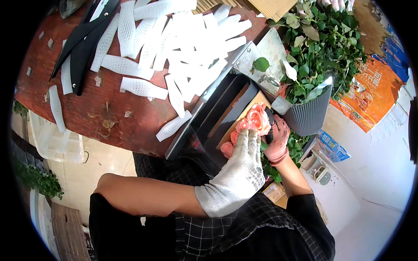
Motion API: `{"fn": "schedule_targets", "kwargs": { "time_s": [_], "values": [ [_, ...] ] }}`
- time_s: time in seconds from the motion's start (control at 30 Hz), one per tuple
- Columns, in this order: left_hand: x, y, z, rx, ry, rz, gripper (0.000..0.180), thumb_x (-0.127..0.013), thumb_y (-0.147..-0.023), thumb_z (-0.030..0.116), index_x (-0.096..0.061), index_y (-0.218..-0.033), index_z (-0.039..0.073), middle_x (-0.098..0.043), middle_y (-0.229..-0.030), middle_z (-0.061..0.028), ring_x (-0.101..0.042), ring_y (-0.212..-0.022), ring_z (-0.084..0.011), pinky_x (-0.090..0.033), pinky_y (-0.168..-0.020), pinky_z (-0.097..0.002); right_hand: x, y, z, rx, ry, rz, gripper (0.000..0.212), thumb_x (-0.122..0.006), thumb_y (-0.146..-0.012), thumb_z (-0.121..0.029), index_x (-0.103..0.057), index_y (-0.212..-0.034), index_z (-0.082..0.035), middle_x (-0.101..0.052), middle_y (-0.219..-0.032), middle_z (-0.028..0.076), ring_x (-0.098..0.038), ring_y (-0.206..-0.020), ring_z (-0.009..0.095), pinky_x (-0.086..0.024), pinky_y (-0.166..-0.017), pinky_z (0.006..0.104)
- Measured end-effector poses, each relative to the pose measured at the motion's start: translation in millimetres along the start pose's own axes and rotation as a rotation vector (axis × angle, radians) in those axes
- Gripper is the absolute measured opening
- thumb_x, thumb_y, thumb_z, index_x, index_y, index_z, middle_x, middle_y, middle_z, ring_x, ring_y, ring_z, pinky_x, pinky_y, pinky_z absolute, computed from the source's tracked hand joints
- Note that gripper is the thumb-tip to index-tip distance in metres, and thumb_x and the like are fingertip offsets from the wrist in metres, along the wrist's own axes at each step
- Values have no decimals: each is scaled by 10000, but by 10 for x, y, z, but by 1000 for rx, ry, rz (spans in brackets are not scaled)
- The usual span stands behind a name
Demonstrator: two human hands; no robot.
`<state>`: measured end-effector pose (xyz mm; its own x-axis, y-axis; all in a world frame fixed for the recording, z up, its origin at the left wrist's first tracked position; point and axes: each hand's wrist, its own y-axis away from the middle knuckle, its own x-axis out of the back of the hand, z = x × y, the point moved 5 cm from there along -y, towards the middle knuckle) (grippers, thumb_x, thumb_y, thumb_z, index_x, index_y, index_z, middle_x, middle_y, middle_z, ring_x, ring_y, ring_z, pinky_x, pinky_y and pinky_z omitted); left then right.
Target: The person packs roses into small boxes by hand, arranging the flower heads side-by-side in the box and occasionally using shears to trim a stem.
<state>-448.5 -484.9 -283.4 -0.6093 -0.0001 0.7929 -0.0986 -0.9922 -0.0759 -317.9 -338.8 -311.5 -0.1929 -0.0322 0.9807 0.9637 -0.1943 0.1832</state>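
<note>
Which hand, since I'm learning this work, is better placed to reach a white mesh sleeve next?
Left, probably: the left hand is nearer the white mesh sleeves, though it reaches over the pink roses. The right hand is beside the roses, farther from the sleeves.

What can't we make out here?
All head view:
Roses: stems hidden behind them, left hand and right hand.
White mesh sleeves: overlap and glare hide the count.
Black riveted piece: end cut off by top edge.
Pink shapes above leaves: cut off by top edge, kind unclear.
</note>
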Motion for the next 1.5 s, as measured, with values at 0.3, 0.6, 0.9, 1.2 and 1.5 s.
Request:
{"fn": "schedule_targets", "kwargs": {
  "time_s": [0.3,0.6,0.9,1.2,1.5],
  "values": [
    [-55,-47,1,12,-240,-404,860,-478,-844,668,-501,-1306,-57,-365,-1478,-223,-264,-1417,-354,-149,-1165,-499,1322,344,-41,-302,110,107,476,-717,-616,-100,-597,-1074,-43,-619,-1040,154,-618,-889,342,-521,-778,432],
    [76,-314,160,12,-242,-261,693,-717,-722,465,-578,-1150,-62,-446,-1410,-229,-365,-1335,-390,-261,-1123,-456,4298,5339,571,-1464,844,1065,259,-560,-906,-204,-652,-1046,-7,-670,-1016,114,-617,-949,238,-489,-810,336],
    [-97,-161,51,-69,-321,-303,706,-735,-736,347,-532,-1266,-72,-412,-1444,-237,-341,-1360,-396,-253,-1128,-458,4332,6610,-2498,-1972,1812,-315,325,-444,-959,-246,-650,-1073,-21,-676,-983,111,-633,-908,197,-523,-788,346],
    [-86,-226,131,-24,-381,-359,726,-722,-774,390,-517,-1288,-80,-402,-1454,-232,-356,-1356,-373,-264,-1125,-445,3578,6241,-3407,-1635,1650,455,181,-552,-860,-130,-651,-969,-24,-683,-932,122,-642,-835,200,-524,-736,346],
    [-61,-109,-10,47,-247,-272,744,-762,-710,394,-539,-1244,-74,-436,-1407,-262,-357,-1335,-425,-256,-1122,-491,255,6559,-2106,-2265,415,-75,361,-587,-839,-205,-592,-1171,-63,-676,-1058,155,-649,-962,332,-511,-870,390]
  ]
}}
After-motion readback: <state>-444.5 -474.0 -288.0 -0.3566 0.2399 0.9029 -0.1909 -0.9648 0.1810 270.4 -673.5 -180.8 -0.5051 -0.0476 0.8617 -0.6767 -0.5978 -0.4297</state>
